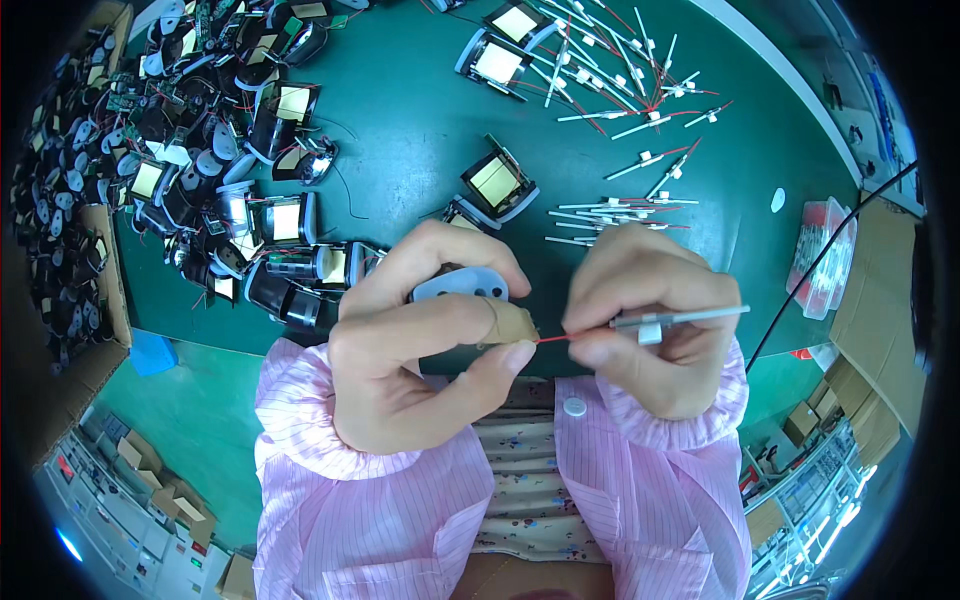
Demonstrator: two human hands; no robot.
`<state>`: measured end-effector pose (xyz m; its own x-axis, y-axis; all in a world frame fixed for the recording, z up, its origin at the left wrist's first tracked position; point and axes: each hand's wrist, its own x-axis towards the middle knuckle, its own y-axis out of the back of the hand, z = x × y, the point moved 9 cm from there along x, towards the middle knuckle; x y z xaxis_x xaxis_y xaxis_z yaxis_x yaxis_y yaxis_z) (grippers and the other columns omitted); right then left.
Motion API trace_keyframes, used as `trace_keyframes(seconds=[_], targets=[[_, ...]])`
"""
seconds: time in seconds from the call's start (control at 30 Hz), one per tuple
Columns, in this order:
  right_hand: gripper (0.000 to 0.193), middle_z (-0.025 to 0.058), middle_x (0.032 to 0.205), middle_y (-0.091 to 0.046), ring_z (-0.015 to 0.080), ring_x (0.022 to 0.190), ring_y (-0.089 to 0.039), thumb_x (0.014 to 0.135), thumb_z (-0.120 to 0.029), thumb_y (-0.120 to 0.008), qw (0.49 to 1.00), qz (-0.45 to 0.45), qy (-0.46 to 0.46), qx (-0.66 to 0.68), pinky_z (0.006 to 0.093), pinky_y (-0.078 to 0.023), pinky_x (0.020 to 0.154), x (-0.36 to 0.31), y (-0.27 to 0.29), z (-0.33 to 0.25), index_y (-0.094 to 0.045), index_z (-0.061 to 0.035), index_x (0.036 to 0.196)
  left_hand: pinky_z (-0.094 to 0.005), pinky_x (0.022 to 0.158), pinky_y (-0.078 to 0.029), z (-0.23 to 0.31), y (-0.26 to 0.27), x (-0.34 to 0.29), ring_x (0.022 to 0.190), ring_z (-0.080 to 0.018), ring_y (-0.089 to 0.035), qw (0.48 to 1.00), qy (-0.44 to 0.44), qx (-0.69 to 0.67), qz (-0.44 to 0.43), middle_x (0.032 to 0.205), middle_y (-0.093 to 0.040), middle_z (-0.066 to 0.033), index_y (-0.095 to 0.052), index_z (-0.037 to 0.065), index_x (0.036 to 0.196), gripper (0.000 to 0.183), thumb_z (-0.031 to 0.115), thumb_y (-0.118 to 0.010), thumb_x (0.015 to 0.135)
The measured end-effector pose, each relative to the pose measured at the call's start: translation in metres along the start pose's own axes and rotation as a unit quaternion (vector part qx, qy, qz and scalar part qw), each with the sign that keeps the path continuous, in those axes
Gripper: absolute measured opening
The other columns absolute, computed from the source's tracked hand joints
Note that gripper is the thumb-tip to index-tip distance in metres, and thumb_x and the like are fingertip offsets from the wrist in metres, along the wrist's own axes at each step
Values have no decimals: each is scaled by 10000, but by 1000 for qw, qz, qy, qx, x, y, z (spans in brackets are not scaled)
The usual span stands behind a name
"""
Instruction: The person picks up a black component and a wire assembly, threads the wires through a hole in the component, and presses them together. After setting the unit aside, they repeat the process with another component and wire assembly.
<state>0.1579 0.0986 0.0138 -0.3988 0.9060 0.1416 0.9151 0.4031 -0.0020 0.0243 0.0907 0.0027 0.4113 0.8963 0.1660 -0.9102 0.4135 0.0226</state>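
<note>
My left hand (400, 340) is closed round a small device with a grey-blue oval end cap (452, 284) that has dark holes; the rest of its body is hidden by my fingers. A tan covering (512, 322) wraps my left index fingertip. A short red wire (554, 338) runs from my left fingertips to the pinched fingers of my right hand (650, 330). Also lying in the right hand is a thin pale tube (690, 316) with a white connector (650, 334) beside it. Whether the wire joins the device is hidden.
Black devices with yellow pads (285, 220) are heaped on the left of the green table (400, 120). Similar devices (497, 183) stand beyond my hands. Pale tubes with red wires (625, 212) lie at right, near a clear plastic box (822, 255). Cardboard boxes (118, 280) flank the table.
</note>
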Motion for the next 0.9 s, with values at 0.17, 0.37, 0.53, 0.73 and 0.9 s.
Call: trace_keyframes(seconds=[0.17,0.37,0.53,0.73,0.9], targets=[[176,119,739,-641,172,636,-603,652,101,-737,997,38,-44,-54,253,-445,544,-4,-1,1,-692,34,808,-300,654,-474,-6,6,-4,727,-214,-572,999,7,18,44,982,-569,-233,-653,-77,770,99,-16,-663,694],[170,110,736,-643,157,623,-604,659,93,-743,992,58,-64,-90,248,-454,545,-4,-2,0,-689,33,808,-299,659,-470,-6,11,-5,742,-217,-579,997,20,7,72,987,-575,-231,-660,-67,803,115,-11,-657,703],[165,128,746,-642,160,646,-608,660,102,-729,992,66,-51,-94,246,-453,555,-4,-1,-3,-678,41,804,-322,735,-468,-6,11,-4,782,-223,-583,999,2,28,42,998,-577,-236,-635,-68,900,176,-10,-627,735],[89,171,820,-616,226,731,-636,775,-43,-666,986,154,-58,22,365,-533,758,-12,12,7,-607,23,779,-383,874,-449,-12,0,-11,965,-309,-591,997,44,-37,42,1107,-568,-306,-437,-46,1231,457,15,-603,809],[78,184,857,-618,268,787,-666,755,-4,-667,991,121,-47,-30,358,-556,739,-10,-2,-4,-606,44,769,-377,846,-504,-8,3,-13,1053,-343,-605,996,-39,-29,75,1122,-580,-316,-510,-81,1106,437,-48,-723,725]])
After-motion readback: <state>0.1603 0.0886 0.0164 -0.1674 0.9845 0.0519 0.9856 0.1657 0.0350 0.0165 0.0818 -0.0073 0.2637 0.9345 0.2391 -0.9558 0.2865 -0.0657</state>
